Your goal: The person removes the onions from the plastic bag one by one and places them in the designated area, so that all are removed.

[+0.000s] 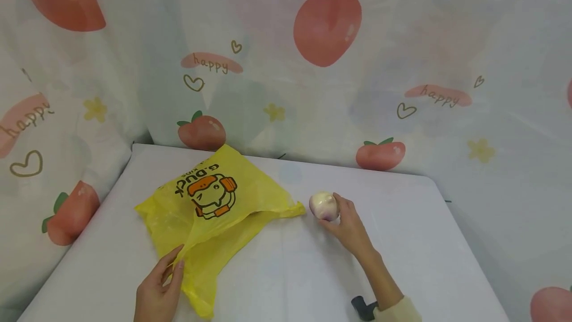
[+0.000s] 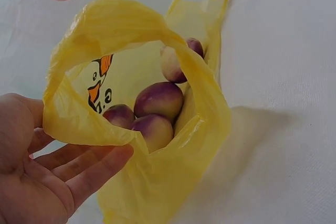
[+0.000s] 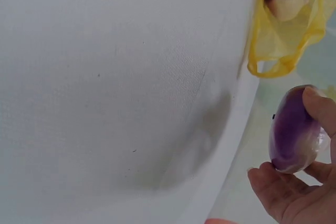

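Observation:
A yellow plastic bag [image 1: 250, 183] with a printed duck lies on the table, its mouth held apart. My left hand [image 1: 158, 287] pinches the bag's near rim between thumb and fingers. Inside the bag, the left wrist view shows several purple-and-cream round vegetables [image 2: 159, 100] that look like turnips. My right hand [image 1: 350, 225] holds another turnip-like vegetable [image 1: 323, 206] just right of the bag's right handle corner. In the right wrist view, thumb and fingertips grip this glossy purple-and-white vegetable [image 3: 293, 129] at opposite sides.
A white cloth covers the table [image 1: 286, 282]. Near my right forearm, a small dark object [image 1: 363, 308] shows at the front. A printed curtain [image 1: 277, 24] with fruit pictures hangs behind the table and along both sides.

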`<state>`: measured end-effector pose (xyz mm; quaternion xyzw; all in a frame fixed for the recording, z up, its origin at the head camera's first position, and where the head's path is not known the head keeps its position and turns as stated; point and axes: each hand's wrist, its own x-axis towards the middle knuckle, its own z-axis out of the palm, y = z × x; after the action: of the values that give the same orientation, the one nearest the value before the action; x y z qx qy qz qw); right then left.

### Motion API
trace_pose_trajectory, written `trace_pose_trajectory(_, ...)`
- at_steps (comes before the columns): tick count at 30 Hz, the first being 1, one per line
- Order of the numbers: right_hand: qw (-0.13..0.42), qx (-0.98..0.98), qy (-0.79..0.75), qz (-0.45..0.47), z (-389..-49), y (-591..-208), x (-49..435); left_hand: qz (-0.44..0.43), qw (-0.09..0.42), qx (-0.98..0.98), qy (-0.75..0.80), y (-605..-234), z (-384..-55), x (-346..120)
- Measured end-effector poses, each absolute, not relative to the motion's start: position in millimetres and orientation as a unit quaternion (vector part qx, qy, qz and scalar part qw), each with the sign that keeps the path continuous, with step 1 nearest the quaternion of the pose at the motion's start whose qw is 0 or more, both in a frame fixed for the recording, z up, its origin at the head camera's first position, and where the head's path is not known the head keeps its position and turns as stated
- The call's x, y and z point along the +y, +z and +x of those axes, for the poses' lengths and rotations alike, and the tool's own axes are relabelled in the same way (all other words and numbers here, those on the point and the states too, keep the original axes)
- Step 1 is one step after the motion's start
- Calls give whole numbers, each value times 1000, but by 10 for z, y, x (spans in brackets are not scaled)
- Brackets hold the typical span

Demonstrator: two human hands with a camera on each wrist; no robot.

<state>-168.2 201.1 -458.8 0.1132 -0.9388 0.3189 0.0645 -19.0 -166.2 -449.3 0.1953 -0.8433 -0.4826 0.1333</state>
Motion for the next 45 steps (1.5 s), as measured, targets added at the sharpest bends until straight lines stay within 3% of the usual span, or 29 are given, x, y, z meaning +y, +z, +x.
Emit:
trace_pose_trajectory(15,44,-940,325,97,-1843,-4652,2101,190,140,-843,-483,-4529,-192,-1648)
trace_pose_trajectory(27,-9,-944,322,63,-1960,-4774,2133,218,138,-844,-469,-4539,-137,-1651)
trace_pose_trajectory(45,-11,-943,329,42,-2100,-4865,2181,201,124,-840,-489,-4538,-165,-1651)
